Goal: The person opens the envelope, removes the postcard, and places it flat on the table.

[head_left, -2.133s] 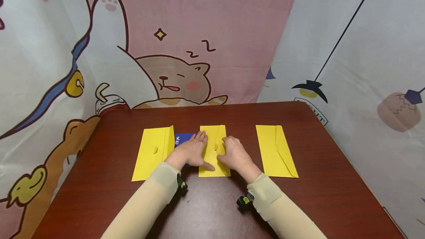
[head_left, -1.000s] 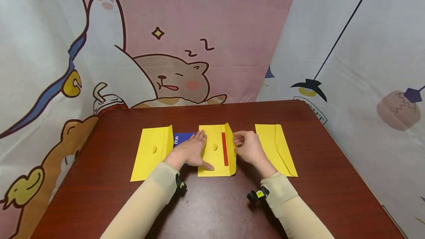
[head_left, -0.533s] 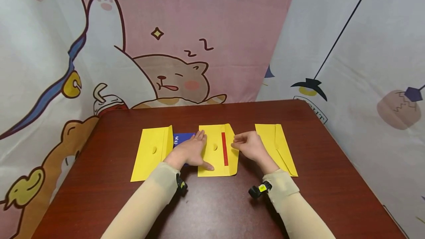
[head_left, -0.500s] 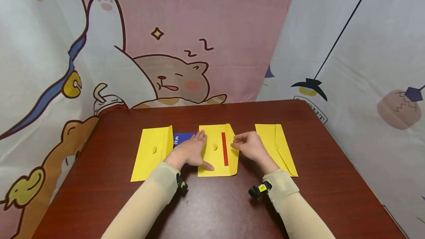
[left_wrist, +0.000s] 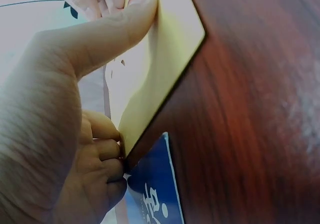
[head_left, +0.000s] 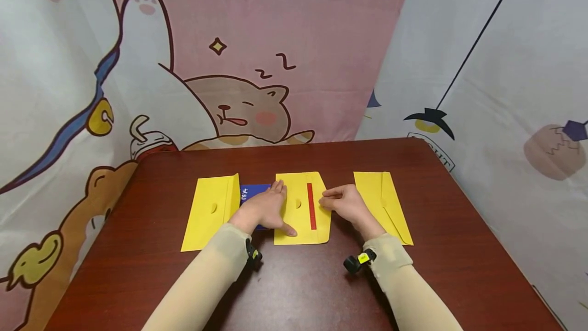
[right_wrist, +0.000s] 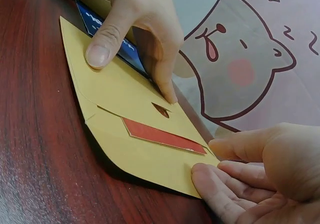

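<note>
Resting the left hand on the nine o'clock side of the middle envelope, laid toward twelve o'clock on the table, with the thumb spread away from the fingers. Touching the unfolded flap at three o'clock, beside a red strip, with the right hand, bent and close together at the fingertips; cannot tell whether pinching or only pressing. Toward nine o'clock, a blue card partly under the left hand, then the left envelope; toward three, the right envelope.
</note>
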Demonstrator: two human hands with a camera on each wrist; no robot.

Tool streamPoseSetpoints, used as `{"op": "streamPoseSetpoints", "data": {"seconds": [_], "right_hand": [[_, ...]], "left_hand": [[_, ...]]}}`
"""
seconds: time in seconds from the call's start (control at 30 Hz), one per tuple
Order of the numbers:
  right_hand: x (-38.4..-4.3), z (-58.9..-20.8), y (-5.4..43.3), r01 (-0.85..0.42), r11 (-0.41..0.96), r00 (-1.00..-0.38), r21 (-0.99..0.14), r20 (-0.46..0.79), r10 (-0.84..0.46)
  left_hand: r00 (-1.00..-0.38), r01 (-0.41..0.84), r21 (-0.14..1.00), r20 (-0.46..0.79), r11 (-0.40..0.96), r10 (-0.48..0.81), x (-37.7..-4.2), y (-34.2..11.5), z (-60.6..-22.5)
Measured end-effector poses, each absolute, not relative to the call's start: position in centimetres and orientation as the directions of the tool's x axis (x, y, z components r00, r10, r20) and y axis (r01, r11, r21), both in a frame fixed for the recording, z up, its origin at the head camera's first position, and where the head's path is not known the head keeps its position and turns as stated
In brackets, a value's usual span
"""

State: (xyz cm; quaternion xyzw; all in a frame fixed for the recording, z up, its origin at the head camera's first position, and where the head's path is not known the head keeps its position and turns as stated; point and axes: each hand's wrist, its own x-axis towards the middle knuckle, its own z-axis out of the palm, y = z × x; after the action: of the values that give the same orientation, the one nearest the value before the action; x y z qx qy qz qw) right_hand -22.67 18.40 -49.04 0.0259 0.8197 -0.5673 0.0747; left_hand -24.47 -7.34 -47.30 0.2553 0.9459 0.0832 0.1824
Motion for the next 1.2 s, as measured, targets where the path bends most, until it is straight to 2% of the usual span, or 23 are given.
{"op": "streamPoseSetpoints", "data": {"seconds": [0.3, 0.67, 1.2], "right_hand": [[-22.7, -49.3, 18.5, 0.118, 0.366, -0.990, -0.923, -0.139, -0.030], [-22.5, -49.6, 18.1, 0.062, 0.433, -0.997, -0.899, -0.079, -0.020], [-22.4, -49.5, 17.7, 0.058, 0.472, -0.998, -0.880, -0.061, 0.009]], "left_hand": [[-0.836, 0.403, 0.246, -0.293, 0.882, 0.464, -24.2, -6.4, -47.1], [-0.908, 0.323, 0.213, -0.203, 0.922, 0.365, -23.7, -4.1, -48.1], [-0.934, 0.248, 0.216, -0.207, 0.944, 0.293, -23.2, -1.8, -48.3]]}}
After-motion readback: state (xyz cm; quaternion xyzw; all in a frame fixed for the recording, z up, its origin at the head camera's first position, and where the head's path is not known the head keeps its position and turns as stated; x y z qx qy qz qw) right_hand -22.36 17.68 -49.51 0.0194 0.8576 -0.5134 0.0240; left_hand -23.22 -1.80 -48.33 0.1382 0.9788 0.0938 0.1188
